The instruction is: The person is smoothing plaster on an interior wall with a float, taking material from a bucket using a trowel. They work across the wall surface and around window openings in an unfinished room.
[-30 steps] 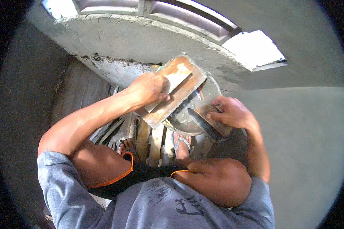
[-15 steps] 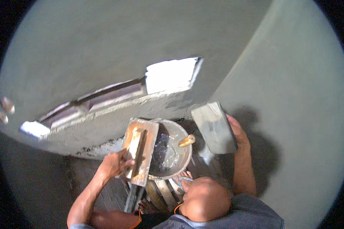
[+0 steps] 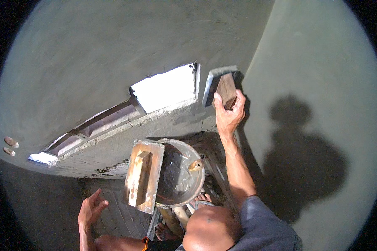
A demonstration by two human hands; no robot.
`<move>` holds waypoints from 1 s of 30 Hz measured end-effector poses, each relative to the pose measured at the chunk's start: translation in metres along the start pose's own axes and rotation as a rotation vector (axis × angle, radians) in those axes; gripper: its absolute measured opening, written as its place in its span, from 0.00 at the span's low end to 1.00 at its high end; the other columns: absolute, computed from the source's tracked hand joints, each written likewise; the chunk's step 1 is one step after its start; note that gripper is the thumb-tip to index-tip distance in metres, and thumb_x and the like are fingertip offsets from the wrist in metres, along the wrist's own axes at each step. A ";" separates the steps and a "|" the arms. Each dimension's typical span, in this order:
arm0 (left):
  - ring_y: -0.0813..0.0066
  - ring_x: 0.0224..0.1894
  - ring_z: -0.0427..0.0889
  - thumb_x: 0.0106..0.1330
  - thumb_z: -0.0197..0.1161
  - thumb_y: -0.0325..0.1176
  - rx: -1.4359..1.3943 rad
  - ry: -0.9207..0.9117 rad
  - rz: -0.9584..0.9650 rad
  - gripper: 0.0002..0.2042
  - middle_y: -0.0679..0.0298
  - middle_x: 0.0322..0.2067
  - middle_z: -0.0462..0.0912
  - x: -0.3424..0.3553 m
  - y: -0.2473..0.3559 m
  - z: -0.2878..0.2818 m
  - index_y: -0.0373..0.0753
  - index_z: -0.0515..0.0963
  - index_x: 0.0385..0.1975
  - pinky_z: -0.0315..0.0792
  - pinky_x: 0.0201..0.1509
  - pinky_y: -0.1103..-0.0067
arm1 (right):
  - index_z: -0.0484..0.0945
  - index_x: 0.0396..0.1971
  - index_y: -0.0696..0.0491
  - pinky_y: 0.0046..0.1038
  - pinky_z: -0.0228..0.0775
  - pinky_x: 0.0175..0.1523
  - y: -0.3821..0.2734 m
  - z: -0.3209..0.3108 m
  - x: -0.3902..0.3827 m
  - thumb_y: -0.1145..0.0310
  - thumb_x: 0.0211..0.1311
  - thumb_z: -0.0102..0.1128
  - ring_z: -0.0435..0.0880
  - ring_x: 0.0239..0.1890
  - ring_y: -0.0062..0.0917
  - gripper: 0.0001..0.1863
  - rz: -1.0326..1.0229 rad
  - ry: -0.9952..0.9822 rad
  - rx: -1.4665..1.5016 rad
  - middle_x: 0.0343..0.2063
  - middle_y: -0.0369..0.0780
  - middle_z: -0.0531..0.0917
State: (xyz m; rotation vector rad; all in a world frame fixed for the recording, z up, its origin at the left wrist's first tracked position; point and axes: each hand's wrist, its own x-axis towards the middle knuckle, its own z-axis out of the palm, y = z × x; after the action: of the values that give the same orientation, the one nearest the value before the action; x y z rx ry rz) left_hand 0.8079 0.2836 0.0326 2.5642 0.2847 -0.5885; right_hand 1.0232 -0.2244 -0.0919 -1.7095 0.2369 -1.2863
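My right hand (image 3: 228, 115) grips the wooden handle of a plastering float (image 3: 220, 85) and presses it against the grey plastered wall beside the bright window opening (image 3: 165, 90). My left hand (image 3: 90, 210) hangs free at the lower left, fingers spread, holding nothing. A wooden hawk board (image 3: 143, 175) with a handle block lies across the rim of a round metal pan (image 3: 181, 178) of wet mortar between the hands. A small trowel handle (image 3: 195, 165) pokes out of the pan.
Grey plastered walls (image 3: 314, 83) meet in a corner on the right, with my shadow on it. A sloped plastered sill (image 3: 113, 138) runs under the window. Wooden planks (image 3: 171, 217), sandalled feet and my knee (image 3: 209, 230) are below.
My left hand has let go of the hawk board, which now rests on the pan. My right hand has raised the float from beside the pan up to the wall by the window.
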 end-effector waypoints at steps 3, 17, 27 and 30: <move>0.69 0.44 0.89 0.62 0.75 0.52 -0.034 -0.011 -0.066 0.43 0.52 0.43 0.89 -0.007 -0.001 0.004 0.29 0.68 0.70 0.80 0.49 0.72 | 0.76 0.52 0.56 0.43 0.77 0.46 -0.019 0.006 0.016 0.61 0.54 0.81 0.85 0.40 0.46 0.30 -0.093 0.016 -0.109 0.39 0.49 0.86; 0.64 0.51 0.86 0.60 0.75 0.58 -0.240 0.049 -0.060 0.48 0.48 0.49 0.87 0.007 -0.015 0.022 0.26 0.66 0.70 0.78 0.55 0.69 | 0.81 0.55 0.51 0.45 0.72 0.54 -0.019 -0.024 0.037 0.71 0.49 0.79 0.83 0.48 0.45 0.29 -0.372 -0.063 -0.265 0.47 0.44 0.86; 0.68 0.48 0.86 0.61 0.74 0.58 -0.269 0.043 -0.064 0.47 0.53 0.47 0.87 0.012 -0.023 0.023 0.28 0.66 0.71 0.78 0.55 0.71 | 0.82 0.55 0.51 0.44 0.72 0.52 -0.003 -0.010 0.032 0.69 0.49 0.80 0.82 0.45 0.45 0.29 -0.386 -0.116 -0.352 0.44 0.44 0.85; 0.67 0.48 0.86 0.61 0.74 0.57 -0.203 0.039 -0.087 0.47 0.53 0.47 0.87 0.009 -0.020 0.021 0.29 0.66 0.72 0.78 0.55 0.70 | 0.82 0.55 0.52 0.46 0.73 0.52 0.046 -0.007 -0.029 0.71 0.48 0.79 0.82 0.45 0.46 0.29 -0.271 -0.171 -0.362 0.44 0.45 0.84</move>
State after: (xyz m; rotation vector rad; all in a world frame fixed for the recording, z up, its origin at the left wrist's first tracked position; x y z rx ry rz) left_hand 0.8022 0.2913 0.0035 2.3794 0.4483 -0.5131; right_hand 1.0215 -0.2341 -0.1456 -2.2098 0.1460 -1.3387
